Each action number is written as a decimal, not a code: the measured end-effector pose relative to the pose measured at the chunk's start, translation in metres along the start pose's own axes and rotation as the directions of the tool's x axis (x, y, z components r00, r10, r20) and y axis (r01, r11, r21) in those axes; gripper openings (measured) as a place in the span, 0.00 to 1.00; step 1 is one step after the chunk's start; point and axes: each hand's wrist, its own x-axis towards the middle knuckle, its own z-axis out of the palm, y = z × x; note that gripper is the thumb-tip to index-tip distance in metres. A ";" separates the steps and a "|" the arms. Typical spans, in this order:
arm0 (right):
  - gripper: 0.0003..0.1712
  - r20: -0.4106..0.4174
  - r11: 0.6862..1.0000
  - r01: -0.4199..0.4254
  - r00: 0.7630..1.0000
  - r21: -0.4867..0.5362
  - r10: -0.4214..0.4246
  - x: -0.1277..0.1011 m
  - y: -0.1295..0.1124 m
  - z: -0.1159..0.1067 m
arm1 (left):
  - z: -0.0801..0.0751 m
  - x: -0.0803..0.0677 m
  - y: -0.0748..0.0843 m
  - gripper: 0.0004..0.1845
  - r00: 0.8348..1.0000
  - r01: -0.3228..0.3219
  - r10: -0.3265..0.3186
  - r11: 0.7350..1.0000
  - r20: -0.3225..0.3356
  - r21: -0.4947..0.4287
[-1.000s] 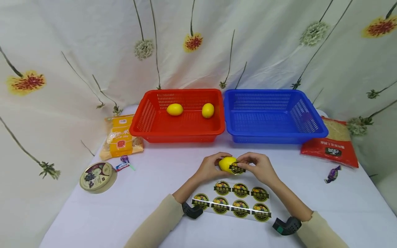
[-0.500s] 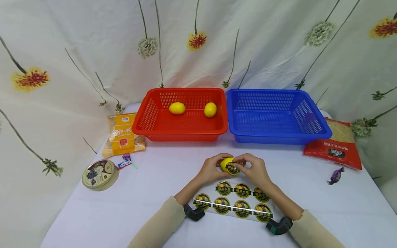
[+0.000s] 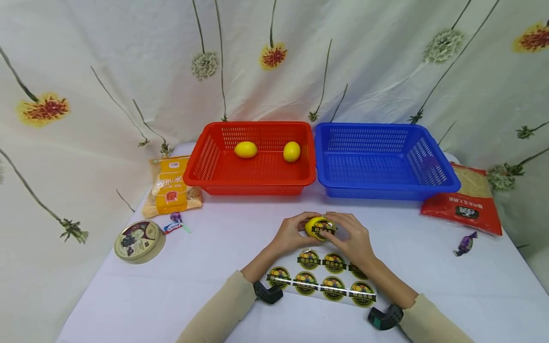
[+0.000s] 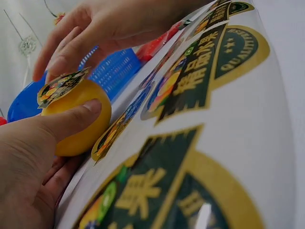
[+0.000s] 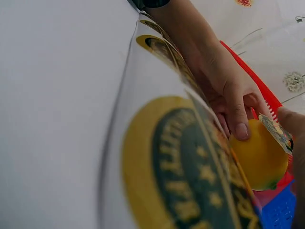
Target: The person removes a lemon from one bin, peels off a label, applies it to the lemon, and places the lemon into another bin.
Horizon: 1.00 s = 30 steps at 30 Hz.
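My left hand point(image 3: 291, 232) grasps the lemon point(image 3: 315, 227) from its left side, near the bench's front edge. My right hand point(image 3: 353, 237) presses the sticker point(image 3: 322, 230) onto its right face (fingers lie flat, not curled).

The left hand point(image 4: 28, 171) grips a yellow lemon point(image 4: 81, 119) beside the sticker sheet point(image 4: 200, 143); the right hand point(image 4: 109, 28) presses a sticker point(image 4: 59, 86) on top.
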 end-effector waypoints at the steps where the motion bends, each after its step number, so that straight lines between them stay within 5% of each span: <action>1: 0.25 0.011 1.000 0.007 1.000 0.021 -0.007 -0.001 0.000 0.000 | -0.001 0.000 0.001 0.30 1.000 0.007 -0.007 1.000 0.002 0.003; 15: 0.26 0.093 0.999 -0.007 0.996 0.031 0.004 -0.006 0.004 0.000 | -0.003 0.001 0.000 0.31 0.999 0.005 -0.004 0.999 0.038 -0.040; 20: 0.27 0.122 0.999 -0.029 0.992 0.041 0.024 -0.006 0.008 -0.001 | 0.002 0.001 -0.027 0.33 0.999 0.027 -0.025 0.998 0.041 -0.049; 25: 0.29 0.136 0.999 -0.008 0.991 0.042 0.002 -0.006 0.012 -0.003 | 0.000 0.003 -0.039 0.32 0.988 0.119 -0.104 0.984 0.114 -0.132; 30: 0.30 0.138 0.999 0.004 0.990 0.052 -0.012 -0.004 0.011 -0.002 | -0.007 0.004 -0.022 0.24 0.970 0.218 -0.185 0.947 0.157 -0.236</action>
